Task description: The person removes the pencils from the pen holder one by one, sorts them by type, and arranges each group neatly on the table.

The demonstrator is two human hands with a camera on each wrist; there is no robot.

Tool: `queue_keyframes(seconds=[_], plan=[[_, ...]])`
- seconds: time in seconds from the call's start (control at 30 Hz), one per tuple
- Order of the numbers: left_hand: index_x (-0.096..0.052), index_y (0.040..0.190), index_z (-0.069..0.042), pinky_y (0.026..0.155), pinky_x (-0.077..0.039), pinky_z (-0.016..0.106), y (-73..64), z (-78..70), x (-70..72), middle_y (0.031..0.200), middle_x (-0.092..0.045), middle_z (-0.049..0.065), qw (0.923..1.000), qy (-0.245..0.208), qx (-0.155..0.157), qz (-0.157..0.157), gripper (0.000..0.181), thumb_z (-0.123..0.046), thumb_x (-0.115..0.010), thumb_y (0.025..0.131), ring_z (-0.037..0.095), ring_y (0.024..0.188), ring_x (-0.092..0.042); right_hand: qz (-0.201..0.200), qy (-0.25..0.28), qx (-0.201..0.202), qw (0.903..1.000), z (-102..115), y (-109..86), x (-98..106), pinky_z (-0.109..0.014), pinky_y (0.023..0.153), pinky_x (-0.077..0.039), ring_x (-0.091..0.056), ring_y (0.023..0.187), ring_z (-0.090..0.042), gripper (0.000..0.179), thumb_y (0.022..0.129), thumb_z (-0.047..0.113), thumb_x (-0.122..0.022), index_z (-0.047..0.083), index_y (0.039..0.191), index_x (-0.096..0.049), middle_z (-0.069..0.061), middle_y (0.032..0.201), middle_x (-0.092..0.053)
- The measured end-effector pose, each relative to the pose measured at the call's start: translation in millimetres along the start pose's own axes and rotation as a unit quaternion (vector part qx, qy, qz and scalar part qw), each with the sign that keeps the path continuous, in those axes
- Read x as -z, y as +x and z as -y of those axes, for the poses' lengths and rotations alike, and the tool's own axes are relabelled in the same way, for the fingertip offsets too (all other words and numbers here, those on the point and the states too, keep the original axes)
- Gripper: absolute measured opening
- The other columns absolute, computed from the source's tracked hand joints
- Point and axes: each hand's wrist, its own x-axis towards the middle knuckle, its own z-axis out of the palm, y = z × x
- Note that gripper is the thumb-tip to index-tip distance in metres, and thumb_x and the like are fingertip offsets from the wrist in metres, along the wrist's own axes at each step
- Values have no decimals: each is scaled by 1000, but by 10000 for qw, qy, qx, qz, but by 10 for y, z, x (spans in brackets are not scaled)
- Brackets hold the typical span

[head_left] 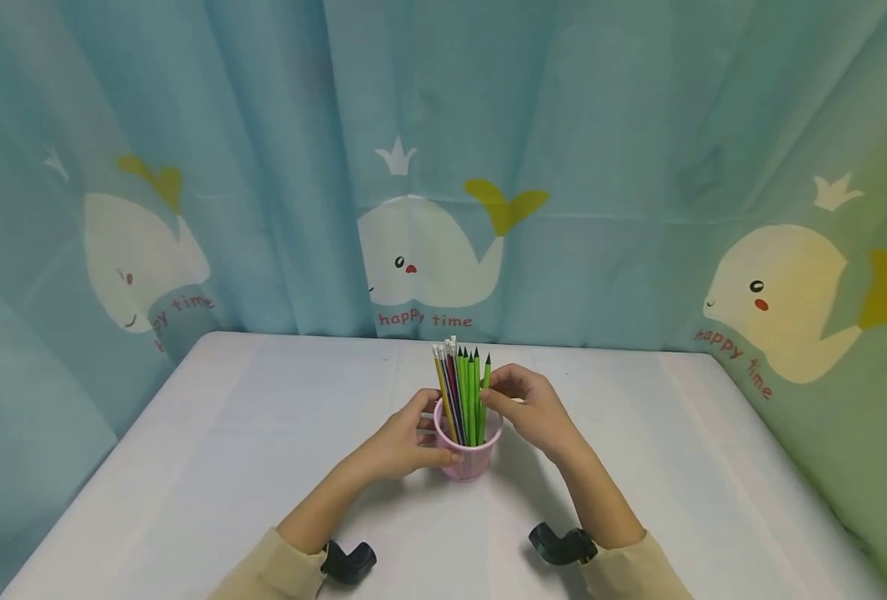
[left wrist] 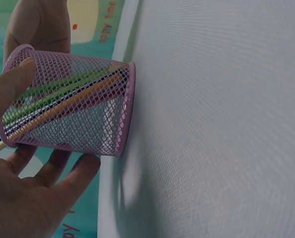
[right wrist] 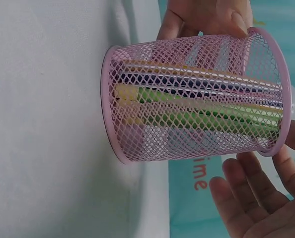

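A pink mesh pencil cup [head_left: 468, 465] stands upright on the table, holding a bunch of pencils. Several green pencils [head_left: 470, 392] with dark points upward are on the right side of the bunch; others, yellow, dark and red, show white eraser ends up on the left. My left hand [head_left: 406, 442] grips the cup from the left, thumb on its near side and fingers around the back. At the right rim, my right hand [head_left: 529, 408] pinches the rightmost green pencil between thumb and forefinger. Its remaining fingers [right wrist: 252, 183] spread beside the cup in the right wrist view.
The white table [head_left: 263, 450] spreads out around the cup. Behind and beside it hang blue-green curtains [head_left: 608, 167] printed with white whales. A dark curved device [head_left: 349, 562] is on the left wrist, and a similar device [head_left: 561, 546] is on the right.
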Motion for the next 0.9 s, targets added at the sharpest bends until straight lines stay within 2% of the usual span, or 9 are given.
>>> queue_keyframes(seconds=[0.2,0.4,0.53,0.63,0.9], plan=[[-39,138,-5,102,-51,47,6,4,1,136,-53,18,10000,45,67,45,73,-10,-83,79,36,123,-58,-89,448,-104,9989,6,-29,42,-32,89,-55,-67,101,-22,16,93,14,-69,2,102,-62,-15,110,-68],[-39,137,-4,102,-51,47,7,13,-7,134,-54,18,10000,0,18,79,73,-9,-83,79,36,122,-59,-168,845,15,9963,64,-52,100,-33,90,-57,-69,104,-27,20,93,15,-70,0,100,-60,-24,120,-63],[-39,137,-4,101,-52,46,-9,-1,-6,133,-55,18,10000,-41,35,61,73,-9,-83,78,35,121,-60,-271,1053,75,9940,115,-57,114,-38,89,-59,-70,103,-29,21,93,14,-69,-2,101,-58,-23,120,-63],[-40,136,-4,100,-53,46,-19,-1,-9,132,-54,18,9999,-66,73,34,73,-8,-83,78,35,120,-60,-367,1213,83,9919,134,-59,117,-40,87,-60,-71,99,-26,21,94,13,-68,-2,102,-57,-19,118,-64],[-40,136,-4,100,-53,46,-4,23,-6,131,-56,17,10000,-56,19,4,72,-9,-83,79,34,120,-60,-482,1428,254,9883,164,-49,145,-41,86,-60,-72,99,-22,24,96,14,-66,-4,108,-56,-20,119,-62]])
